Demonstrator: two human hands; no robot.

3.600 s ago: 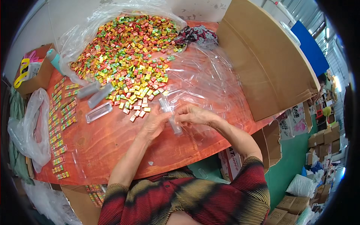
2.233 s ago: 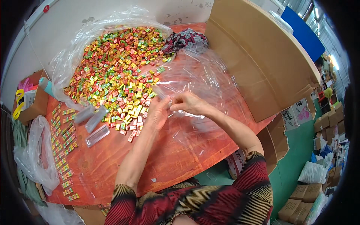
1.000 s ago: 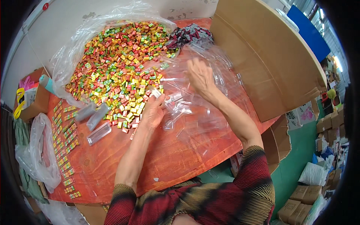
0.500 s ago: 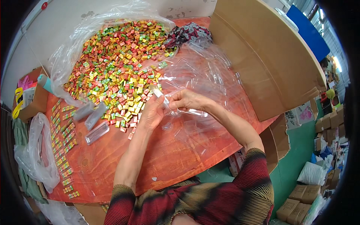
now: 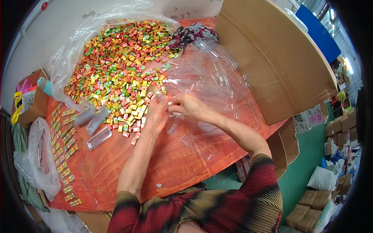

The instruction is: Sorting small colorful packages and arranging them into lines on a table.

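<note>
Above the red table [image 5: 116, 174], both hands meet, fingertips close together. Left hand [image 5: 156, 114]: curled narrow round a clear plastic case [image 5: 156, 91], one end poking out past the fingers. Right hand [image 5: 191, 107]: fingers bent, thumb and forefinger up against the left fingertips; whether they pinch the case or only touch it, cannot tell. Case's long axis, as far as it shows, points away from the body with a slight lean left, free end toward the heap; remainder hidden by fingers. Left hand is the nearer to the heap of small wrapped pieces [image 5: 116, 77], whose loose near edge lies just left of it and beyond. Right hand is the nearer to the spread of clear trays [image 5: 217, 73], reaching from under the right forearm out to the far right. Off left, apart from the left hand: an empty tray [image 5: 99, 138], slanted, two cloudy boxes [image 5: 97, 121] just behind it. Further left, strips of pieces [image 5: 68, 179] in columns. Farthest: a crumpled dark cloth [image 5: 196, 35] by the heap, a cardboard sheet [image 5: 268, 66] standing right.
</note>
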